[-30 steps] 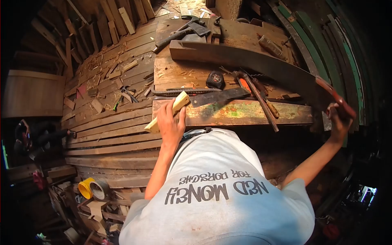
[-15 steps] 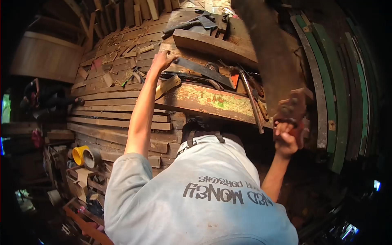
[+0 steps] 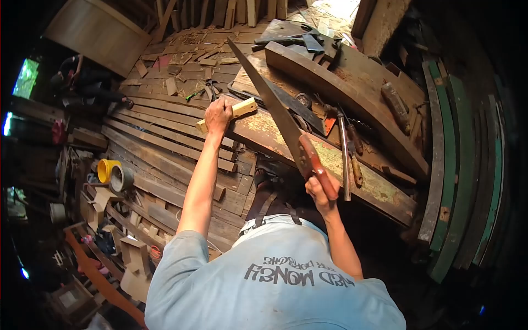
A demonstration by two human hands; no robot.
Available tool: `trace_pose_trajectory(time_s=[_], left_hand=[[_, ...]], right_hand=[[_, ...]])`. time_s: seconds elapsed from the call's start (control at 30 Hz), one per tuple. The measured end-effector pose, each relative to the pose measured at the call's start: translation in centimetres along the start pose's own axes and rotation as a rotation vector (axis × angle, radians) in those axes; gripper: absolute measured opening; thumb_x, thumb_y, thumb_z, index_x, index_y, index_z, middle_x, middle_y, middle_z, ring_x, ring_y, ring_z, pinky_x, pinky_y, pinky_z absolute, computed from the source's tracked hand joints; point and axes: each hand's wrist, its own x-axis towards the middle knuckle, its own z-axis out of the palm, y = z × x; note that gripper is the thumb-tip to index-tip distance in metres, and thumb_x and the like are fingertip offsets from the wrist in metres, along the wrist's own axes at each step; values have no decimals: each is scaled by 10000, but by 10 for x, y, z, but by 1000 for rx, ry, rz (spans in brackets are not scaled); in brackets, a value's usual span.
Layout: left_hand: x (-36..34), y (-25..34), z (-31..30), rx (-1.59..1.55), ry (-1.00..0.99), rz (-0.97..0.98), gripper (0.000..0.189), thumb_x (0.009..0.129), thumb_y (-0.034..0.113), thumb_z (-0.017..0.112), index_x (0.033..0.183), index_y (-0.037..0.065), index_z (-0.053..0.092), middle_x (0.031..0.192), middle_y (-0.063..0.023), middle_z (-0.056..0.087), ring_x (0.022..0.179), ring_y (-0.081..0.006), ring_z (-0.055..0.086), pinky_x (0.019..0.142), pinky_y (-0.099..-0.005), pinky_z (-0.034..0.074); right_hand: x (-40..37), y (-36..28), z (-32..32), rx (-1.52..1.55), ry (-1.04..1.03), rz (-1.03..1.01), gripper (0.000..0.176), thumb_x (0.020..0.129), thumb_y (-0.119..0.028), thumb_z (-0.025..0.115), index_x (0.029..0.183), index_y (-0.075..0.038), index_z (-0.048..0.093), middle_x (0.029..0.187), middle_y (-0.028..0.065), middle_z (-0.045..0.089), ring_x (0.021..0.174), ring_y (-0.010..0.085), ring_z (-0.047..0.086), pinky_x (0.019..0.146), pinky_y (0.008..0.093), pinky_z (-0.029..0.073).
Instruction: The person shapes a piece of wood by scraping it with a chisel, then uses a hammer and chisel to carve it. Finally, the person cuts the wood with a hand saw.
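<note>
My right hand [image 3: 322, 192] is wrapped round the reddish-brown wooden handle of a handsaw [image 3: 270, 102]. Its long blade slants up and to the left over the workbench [image 3: 379, 197], tip at the far end. At the bench's left edge, my left hand [image 3: 219, 114] is closed over a short pale block of wood [image 3: 244, 108], pressing it against the worn plank. The block's middle is hidden under the fingers. Just right of the blade lies a dark flat tool with an orange end [image 3: 329, 125], beside a metal pipe [image 3: 345, 159].
A thick curved board [image 3: 352, 104] lies along the bench, with an axe [image 3: 312, 43] behind it. Planks [image 3: 176, 129] and wood scraps cover the floor at left, where another person [image 3: 82, 82] sits. Green-edged boards [image 3: 445, 165] stand at right. A yellow bucket [image 3: 108, 170] is at lower left.
The handsaw has swung from the right side to the left over the bench. My left hand has left the flat dark tool and now grips the wood block.
</note>
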Motion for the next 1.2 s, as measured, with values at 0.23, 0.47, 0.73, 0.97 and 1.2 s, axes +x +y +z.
trace_pose_trajectory(time_s=[0.23,0.47,0.73,0.97,1.2], left_hand=[[0,25,15,140,109,-310,266,857,247,525,715,39,611,793,-141,641,770,-335,615,702,-444,477],[5,17,27,178,262,-131,200,815,181,555,642,81,539,684,-66,564,661,-270,581,564,-403,429],[-5,7,20,138,187,-150,187,819,234,566,699,91,584,723,-77,587,699,-278,593,607,-412,446],[0,24,10,160,93,-297,278,875,328,512,853,95,662,860,-99,650,849,-295,599,770,-439,382],[-7,47,18,88,199,-513,323,845,333,501,793,71,682,825,-168,660,825,-348,617,742,-433,361]], right_hand=[[7,27,31,-469,-82,-371,182,798,-85,627,675,-8,516,531,85,440,416,252,487,426,331,357],[4,47,53,-542,-31,-436,178,782,-58,627,667,-11,499,540,89,430,406,253,472,417,329,360],[-7,48,55,-604,12,-486,186,781,-34,612,652,-6,481,536,83,393,395,234,455,399,322,339],[-10,48,51,-584,-17,-419,171,786,-69,611,670,-8,501,542,116,472,448,305,542,425,345,401],[-18,47,31,-539,-106,-426,114,777,-44,585,696,3,521,571,127,484,461,309,544,438,353,409]])
